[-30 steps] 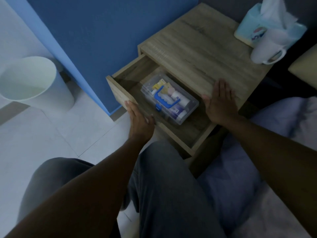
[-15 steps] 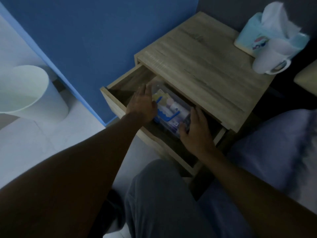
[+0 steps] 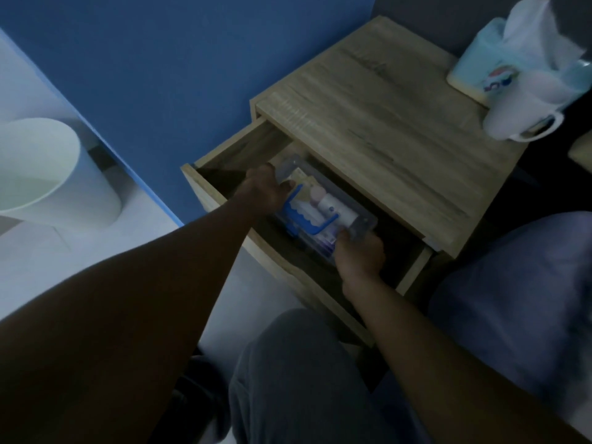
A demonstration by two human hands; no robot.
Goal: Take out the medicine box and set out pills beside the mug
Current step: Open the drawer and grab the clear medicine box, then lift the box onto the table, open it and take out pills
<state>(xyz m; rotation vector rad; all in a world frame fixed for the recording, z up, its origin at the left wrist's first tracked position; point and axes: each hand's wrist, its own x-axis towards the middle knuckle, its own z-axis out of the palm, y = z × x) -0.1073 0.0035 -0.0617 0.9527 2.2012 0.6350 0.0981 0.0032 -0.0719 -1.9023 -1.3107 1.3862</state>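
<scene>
A clear plastic medicine box (image 3: 323, 205) with a blue handle lies in the open drawer (image 3: 230, 155) of a wooden nightstand (image 3: 384, 123). Small bottles and packets show through its lid. My left hand (image 3: 266, 189) grips the box's far left end. My right hand (image 3: 358, 254) grips its near right end. A white mug (image 3: 522, 115) stands at the nightstand's back right corner, far from both hands.
A light blue tissue box (image 3: 499, 68) stands right behind the mug. A white waste bin (image 3: 48, 174) sits on the floor at the left, by the blue wall. My knees are below the drawer, and bedding lies at the right.
Both hands went from the drawer front and the nightstand top down into the drawer and closed on the two ends of the medicine box.
</scene>
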